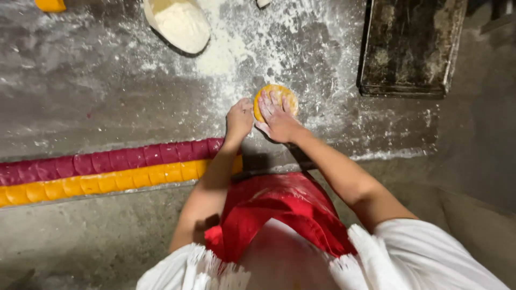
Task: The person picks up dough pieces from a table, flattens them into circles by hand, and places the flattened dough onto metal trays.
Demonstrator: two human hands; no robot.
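A round flat piece of yellow dough (284,94) lies on the floured metal worktop (97,91). My right hand (276,117) lies flat on top of it with fingers spread, covering its near half. My left hand (239,119) is a closed fist resting on the worktop just left of the dough. Whether it touches the dough's edge I cannot tell. I wear a red apron (279,209) over white clothes.
Along the worktop's near edge lie a scored dark-red dough rope (107,160) and a scored yellow dough rope (107,183). A flour scoop (180,22) rests at the back beside a flour heap (217,56). A dark baking tray (411,45) sits at the back right.
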